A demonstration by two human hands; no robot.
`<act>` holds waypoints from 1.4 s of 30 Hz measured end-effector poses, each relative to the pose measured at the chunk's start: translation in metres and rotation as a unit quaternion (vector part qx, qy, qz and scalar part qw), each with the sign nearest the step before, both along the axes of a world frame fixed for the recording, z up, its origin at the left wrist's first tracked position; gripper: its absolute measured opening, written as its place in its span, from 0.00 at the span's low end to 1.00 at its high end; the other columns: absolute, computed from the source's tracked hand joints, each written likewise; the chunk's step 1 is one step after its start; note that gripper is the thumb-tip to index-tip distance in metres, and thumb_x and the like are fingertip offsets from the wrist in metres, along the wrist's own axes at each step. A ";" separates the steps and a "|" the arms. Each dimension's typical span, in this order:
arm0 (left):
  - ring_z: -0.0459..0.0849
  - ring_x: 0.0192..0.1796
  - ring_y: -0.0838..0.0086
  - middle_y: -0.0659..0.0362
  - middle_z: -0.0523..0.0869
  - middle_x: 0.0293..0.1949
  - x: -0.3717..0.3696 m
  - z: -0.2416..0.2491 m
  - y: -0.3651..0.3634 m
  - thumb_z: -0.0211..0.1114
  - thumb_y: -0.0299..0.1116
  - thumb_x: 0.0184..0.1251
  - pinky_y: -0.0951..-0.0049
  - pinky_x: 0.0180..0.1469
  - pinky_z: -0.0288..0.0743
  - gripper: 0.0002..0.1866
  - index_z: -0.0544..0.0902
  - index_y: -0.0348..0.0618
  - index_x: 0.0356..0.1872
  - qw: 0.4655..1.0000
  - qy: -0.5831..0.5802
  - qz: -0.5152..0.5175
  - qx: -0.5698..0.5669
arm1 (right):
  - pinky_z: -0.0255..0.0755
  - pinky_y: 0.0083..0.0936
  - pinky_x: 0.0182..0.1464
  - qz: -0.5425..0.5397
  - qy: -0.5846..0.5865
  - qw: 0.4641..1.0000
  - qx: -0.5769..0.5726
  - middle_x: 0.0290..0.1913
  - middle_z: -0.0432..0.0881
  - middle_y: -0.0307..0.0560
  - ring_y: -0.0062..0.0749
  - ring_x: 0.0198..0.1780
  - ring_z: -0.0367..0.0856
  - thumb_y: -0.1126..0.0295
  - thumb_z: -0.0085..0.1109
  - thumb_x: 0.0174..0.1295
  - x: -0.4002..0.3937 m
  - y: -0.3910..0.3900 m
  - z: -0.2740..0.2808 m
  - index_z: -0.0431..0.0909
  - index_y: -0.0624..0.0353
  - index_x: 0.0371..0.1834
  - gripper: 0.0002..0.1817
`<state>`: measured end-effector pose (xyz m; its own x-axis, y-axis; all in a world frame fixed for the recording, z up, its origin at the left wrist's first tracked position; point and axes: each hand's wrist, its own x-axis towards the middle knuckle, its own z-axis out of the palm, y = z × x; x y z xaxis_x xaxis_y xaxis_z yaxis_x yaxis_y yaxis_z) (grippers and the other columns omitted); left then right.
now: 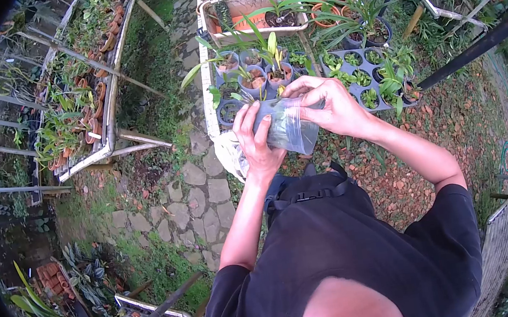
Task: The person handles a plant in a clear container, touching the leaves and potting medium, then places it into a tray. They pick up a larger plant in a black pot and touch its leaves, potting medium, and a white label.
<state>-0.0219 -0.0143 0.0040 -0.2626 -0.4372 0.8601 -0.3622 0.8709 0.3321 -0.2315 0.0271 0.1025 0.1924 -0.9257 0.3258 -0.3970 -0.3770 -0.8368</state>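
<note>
A clear plastic cup is held tilted on its side in front of my chest, with something greenish showing dimly through its wall. My left hand wraps around the cup from the left, fingers pressed on its upper side. At the cup's right end, my right hand is closed, thumb and fingers bent over the rim; whether they also pinch something small cannot be made out. Just beyond my hands, clear plastic cups with young plants and reddish chunks stand in a tray on the bench.
A dark multi-cell tray of seedlings lies to the right on the bench. Behind the cups is a rectangular planter with a potted plant inside. A white bag hangs by the bench corner. A stone path runs at left, beside another plant bench.
</note>
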 end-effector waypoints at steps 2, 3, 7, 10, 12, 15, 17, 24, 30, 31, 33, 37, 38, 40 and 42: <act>0.72 0.71 0.42 0.45 0.75 0.69 -0.003 0.000 0.000 0.84 0.26 0.44 0.41 0.71 0.69 0.45 0.69 0.51 0.67 1.000 0.001 0.002 0.001 | 0.79 0.37 0.62 -0.003 -0.033 0.999 -0.002 0.57 0.88 0.55 0.42 0.59 0.88 0.76 0.70 0.63 0.000 -0.001 -0.005 0.90 0.67 0.38 0.05; 0.72 0.71 0.42 0.45 0.75 0.69 -0.003 0.000 0.001 0.84 0.27 0.45 0.41 0.71 0.69 0.45 0.69 0.51 0.67 1.000 0.002 0.004 0.002 | 0.79 0.37 0.63 -0.004 -0.051 0.999 -0.002 0.57 0.88 0.55 0.41 0.59 0.88 0.76 0.70 0.63 0.001 -0.001 -0.007 0.90 0.67 0.38 0.05; 0.72 0.71 0.42 0.45 0.74 0.70 -0.005 0.000 0.002 0.84 0.28 0.45 0.41 0.71 0.68 0.46 0.68 0.51 0.68 1.000 -0.002 0.011 0.011 | 0.79 0.38 0.61 -0.043 -0.047 0.998 -0.024 0.55 0.89 0.53 0.45 0.56 0.89 0.73 0.71 0.63 0.009 0.000 -0.007 0.92 0.64 0.42 0.08; 0.72 0.71 0.44 0.46 0.74 0.70 -0.007 0.000 0.003 0.86 0.30 0.46 0.42 0.73 0.66 0.48 0.66 0.50 0.69 1.000 -0.007 0.015 0.020 | 0.79 0.39 0.62 -0.066 -0.004 0.997 -0.042 0.56 0.89 0.53 0.46 0.58 0.89 0.72 0.69 0.64 0.014 0.001 -0.003 0.91 0.64 0.43 0.09; 0.73 0.71 0.45 0.46 0.74 0.70 -0.009 0.002 0.003 0.87 0.30 0.45 0.43 0.73 0.66 0.49 0.65 0.49 0.69 1.000 -0.001 0.016 0.027 | 0.79 0.40 0.63 -0.079 0.010 0.996 -0.042 0.56 0.89 0.54 0.47 0.58 0.89 0.72 0.68 0.65 0.017 0.002 0.001 0.90 0.65 0.42 0.08; 0.73 0.71 0.48 0.46 0.74 0.69 -0.009 -0.008 0.002 0.88 0.31 0.45 0.45 0.74 0.66 0.51 0.63 0.48 0.70 0.998 0.023 0.014 0.055 | 0.79 0.41 0.63 -0.078 -0.002 0.995 -0.057 0.56 0.89 0.54 0.48 0.59 0.89 0.72 0.68 0.66 0.018 0.001 0.004 0.87 0.66 0.42 0.08; 0.73 0.72 0.50 0.47 0.74 0.69 -0.009 -0.009 0.005 0.88 0.31 0.44 0.47 0.75 0.66 0.52 0.63 0.47 0.70 0.995 0.056 -0.010 0.083 | 0.79 0.40 0.62 -0.061 -0.036 0.997 -0.038 0.56 0.88 0.53 0.46 0.59 0.88 0.72 0.67 0.67 0.016 0.002 0.011 0.86 0.66 0.42 0.07; 0.74 0.72 0.53 0.46 0.75 0.68 -0.001 -0.035 0.012 0.90 0.34 0.41 0.54 0.76 0.67 0.57 0.63 0.40 0.74 0.965 0.157 -0.028 0.208 | 0.79 0.30 0.54 -0.033 -0.024 0.998 -0.036 0.54 0.88 0.50 0.31 0.52 0.86 0.74 0.60 0.74 -0.018 0.025 0.067 0.80 0.67 0.43 0.05; 0.75 0.71 0.53 0.47 0.75 0.68 0.013 -0.028 0.013 0.90 0.32 0.41 0.55 0.76 0.68 0.57 0.65 0.38 0.76 0.971 0.112 0.028 0.208 | 0.76 0.29 0.51 -0.155 0.019 0.988 -0.006 0.48 0.87 0.47 0.31 0.47 0.84 0.72 0.56 0.78 -0.064 0.043 0.073 0.80 0.65 0.42 0.08; 0.75 0.71 0.53 0.47 0.75 0.68 0.013 -0.029 0.013 0.90 0.32 0.41 0.54 0.76 0.68 0.57 0.65 0.38 0.76 0.970 0.118 0.027 0.213 | 0.76 0.29 0.51 -0.168 0.080 0.982 0.024 0.46 0.86 0.48 0.33 0.46 0.84 0.72 0.56 0.78 -0.072 0.046 0.072 0.80 0.65 0.43 0.08; 0.74 0.71 0.53 0.47 0.75 0.68 0.012 -0.031 0.012 0.89 0.32 0.41 0.54 0.77 0.67 0.57 0.65 0.38 0.75 0.966 0.128 0.023 0.222 | 0.77 0.31 0.52 -0.172 0.204 0.960 0.086 0.42 0.84 0.50 0.42 0.45 0.85 0.69 0.62 0.74 -0.088 0.048 0.063 0.81 0.63 0.46 0.07; 0.74 0.72 0.53 0.47 0.74 0.69 0.010 -0.030 0.009 0.90 0.30 0.41 0.54 0.77 0.67 0.56 0.65 0.39 0.74 0.966 0.137 0.011 0.218 | 0.76 0.45 0.58 -0.085 0.351 0.925 0.115 0.47 0.86 0.53 0.53 0.55 0.84 0.62 0.77 0.57 -0.090 0.073 0.047 0.81 0.58 0.53 0.23; 0.74 0.72 0.54 0.47 0.74 0.69 0.009 -0.028 0.009 0.90 0.30 0.41 0.54 0.77 0.67 0.55 0.65 0.40 0.74 0.967 0.137 0.008 0.215 | 0.75 0.45 0.58 -0.062 0.340 0.929 0.133 0.48 0.86 0.52 0.52 0.56 0.84 0.61 0.77 0.57 -0.088 0.073 0.046 0.81 0.58 0.53 0.23; 0.74 0.72 0.54 0.47 0.73 0.69 0.007 -0.028 0.008 0.90 0.29 0.41 0.54 0.77 0.68 0.55 0.65 0.40 0.73 0.960 0.155 -0.011 0.233 | 0.74 0.45 0.60 -0.015 0.316 0.934 0.168 0.48 0.86 0.52 0.51 0.58 0.83 0.60 0.77 0.57 -0.082 0.067 0.044 0.81 0.57 0.53 0.24; 0.74 0.73 0.55 0.48 0.72 0.69 0.005 -0.034 0.009 0.90 0.29 0.41 0.54 0.77 0.68 0.54 0.65 0.40 0.72 0.942 0.189 -0.038 0.274 | 0.74 0.44 0.61 0.045 0.263 0.950 0.165 0.48 0.87 0.51 0.50 0.56 0.85 0.59 0.75 0.61 -0.075 0.057 0.044 0.82 0.59 0.52 0.21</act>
